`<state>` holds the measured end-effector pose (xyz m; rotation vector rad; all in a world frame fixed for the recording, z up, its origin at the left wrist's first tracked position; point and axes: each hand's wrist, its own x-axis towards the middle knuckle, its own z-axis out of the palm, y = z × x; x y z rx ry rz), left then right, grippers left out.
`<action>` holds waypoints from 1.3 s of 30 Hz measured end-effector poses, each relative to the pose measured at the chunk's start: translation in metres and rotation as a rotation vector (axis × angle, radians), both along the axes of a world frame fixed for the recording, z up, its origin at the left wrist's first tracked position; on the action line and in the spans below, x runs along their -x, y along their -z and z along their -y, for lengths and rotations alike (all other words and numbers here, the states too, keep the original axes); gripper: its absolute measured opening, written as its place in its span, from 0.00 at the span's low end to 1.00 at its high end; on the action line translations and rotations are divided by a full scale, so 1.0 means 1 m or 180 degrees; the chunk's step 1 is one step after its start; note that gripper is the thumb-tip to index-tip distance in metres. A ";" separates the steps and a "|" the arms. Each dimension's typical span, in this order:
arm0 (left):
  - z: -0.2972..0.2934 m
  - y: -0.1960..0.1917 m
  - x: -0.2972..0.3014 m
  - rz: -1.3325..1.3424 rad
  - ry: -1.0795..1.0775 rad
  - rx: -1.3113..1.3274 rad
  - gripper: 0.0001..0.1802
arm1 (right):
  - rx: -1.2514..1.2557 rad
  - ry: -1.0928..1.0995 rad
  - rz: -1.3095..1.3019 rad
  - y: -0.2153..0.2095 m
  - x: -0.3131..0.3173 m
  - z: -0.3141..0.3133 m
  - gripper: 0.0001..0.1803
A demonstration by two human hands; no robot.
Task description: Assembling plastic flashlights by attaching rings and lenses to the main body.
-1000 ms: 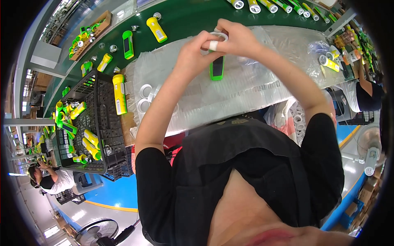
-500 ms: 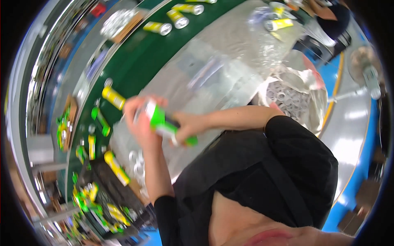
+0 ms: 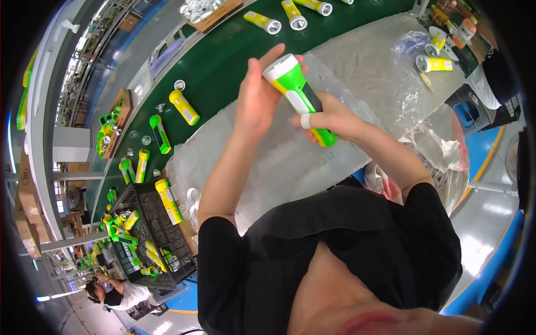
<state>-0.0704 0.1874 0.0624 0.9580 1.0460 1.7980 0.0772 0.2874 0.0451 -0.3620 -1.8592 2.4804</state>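
Note:
A green and yellow flashlight with a white head ring is held slantwise over the covered table. My right hand, a white band round its thumb, is closed about the flashlight's lower body. Beside the white head is my left hand, its fingers stretched out and partly behind the ring; its palm seems to touch the head. On the green belt to the left lie a yellow flashlight body, a green flashlight body and loose clear reflectors.
A black crate of flashlight parts stands at left, with a yellow flashlight on its edge. White rings lie near my left elbow. Finished-looking yellow flashlights lie along the far belt. At right are a plastic bag and a white sack.
Both hands and the flashlight have moved right and farther away. My left fingers, formerly around its head, are now spread out. The view has shifted, bringing a person at lower left into sight.

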 end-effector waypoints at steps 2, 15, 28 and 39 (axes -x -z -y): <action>-0.010 0.005 0.001 0.0039 0.0129 -0.0029 0.35 | -0.0243 0.0096 0.0053 0.006 0.000 -0.010 0.23; -0.053 0.004 0.066 -0.4431 -0.1200 -0.0170 0.39 | -0.4776 0.3521 0.0147 0.064 -0.117 -0.206 0.25; -0.056 0.048 0.075 -0.4608 -0.0539 0.0521 0.33 | -0.5933 0.1697 0.2605 0.060 -0.175 -0.300 0.36; -0.062 0.002 -0.048 -0.2382 -0.0097 -0.0120 0.42 | -0.3037 0.2297 -0.0440 -0.003 -0.159 -0.191 0.31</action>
